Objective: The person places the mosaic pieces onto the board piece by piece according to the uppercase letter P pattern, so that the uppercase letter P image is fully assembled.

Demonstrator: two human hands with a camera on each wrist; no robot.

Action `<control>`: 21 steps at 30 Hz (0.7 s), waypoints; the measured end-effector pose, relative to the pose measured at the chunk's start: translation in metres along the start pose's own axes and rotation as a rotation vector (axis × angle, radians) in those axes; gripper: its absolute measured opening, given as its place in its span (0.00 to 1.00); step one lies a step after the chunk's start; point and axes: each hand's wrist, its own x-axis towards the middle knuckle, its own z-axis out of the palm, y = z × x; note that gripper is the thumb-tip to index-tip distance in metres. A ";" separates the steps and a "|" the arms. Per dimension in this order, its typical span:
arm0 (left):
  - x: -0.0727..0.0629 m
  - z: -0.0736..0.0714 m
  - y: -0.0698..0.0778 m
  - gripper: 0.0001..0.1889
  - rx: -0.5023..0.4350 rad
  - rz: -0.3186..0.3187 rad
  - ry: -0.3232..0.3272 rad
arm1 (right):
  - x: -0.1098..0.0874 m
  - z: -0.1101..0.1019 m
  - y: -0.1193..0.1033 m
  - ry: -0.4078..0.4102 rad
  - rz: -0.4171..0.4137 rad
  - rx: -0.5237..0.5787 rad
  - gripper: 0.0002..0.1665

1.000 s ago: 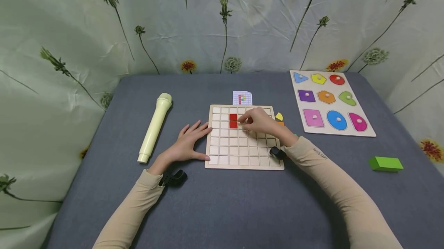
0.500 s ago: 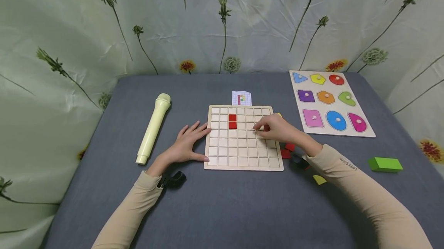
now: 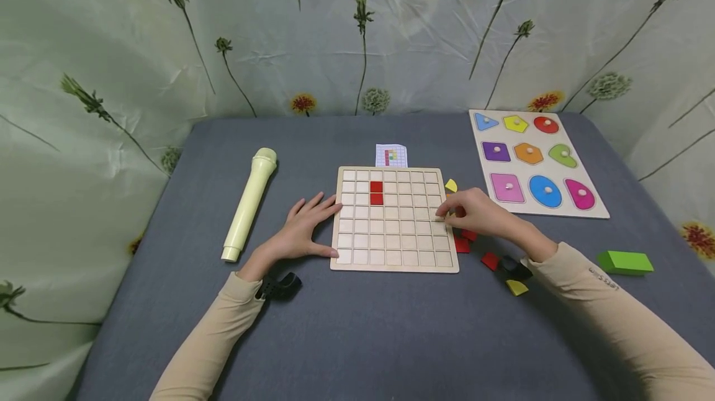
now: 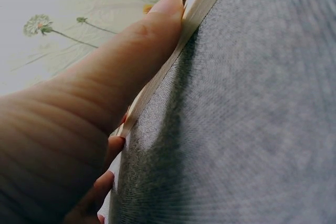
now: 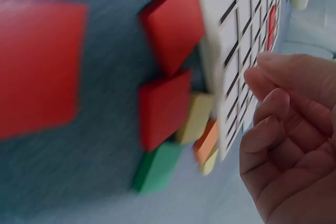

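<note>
A wooden grid board (image 3: pixel 401 243) lies mid-table, with two red square tiles (image 3: pixel 377 193) seated one above the other in its upper cells. My left hand (image 3: pixel 301 230) rests along the board's left edge with spread fingers; in the left wrist view its thumb (image 4: pixel 142 40) touches the rim. Over the board's right edge hovers my right hand (image 3: pixel 480 211), fingers loosely curled. Nothing shows between its thumb and forefinger in the right wrist view. Loose pieces lie beside that edge: several red tiles (image 5: pixel 167 109), a green one (image 5: pixel 157 167), an orange one (image 5: pixel 206 141) and yellow ones (image 5: pixel 195 118).
A small pattern card (image 3: pixel 391 154) lies behind the board. The pale yellow tube (image 3: pixel 248 205) is to the left. At the back right sits a knobbed shape puzzle (image 3: pixel 536 171), with a green block (image 3: pixel 624 263) nearer me. A flowered cloth (image 3: pixel 313 35) hangs behind the table.
My right hand has moved right and toward me, from beside the red tiles to the board's right edge, uncovering loose pieces there. My left hand has stayed at the board.
</note>
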 end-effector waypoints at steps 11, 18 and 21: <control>0.002 0.000 -0.001 0.51 0.010 -0.001 0.008 | -0.021 -0.009 0.021 -0.066 0.022 0.024 0.08; 0.001 0.000 -0.001 0.51 0.003 -0.001 0.002 | -0.030 -0.009 0.031 -0.105 0.050 0.040 0.11; 0.001 0.001 -0.001 0.51 -0.001 0.001 0.001 | -0.034 -0.010 0.034 -0.120 0.053 0.053 0.12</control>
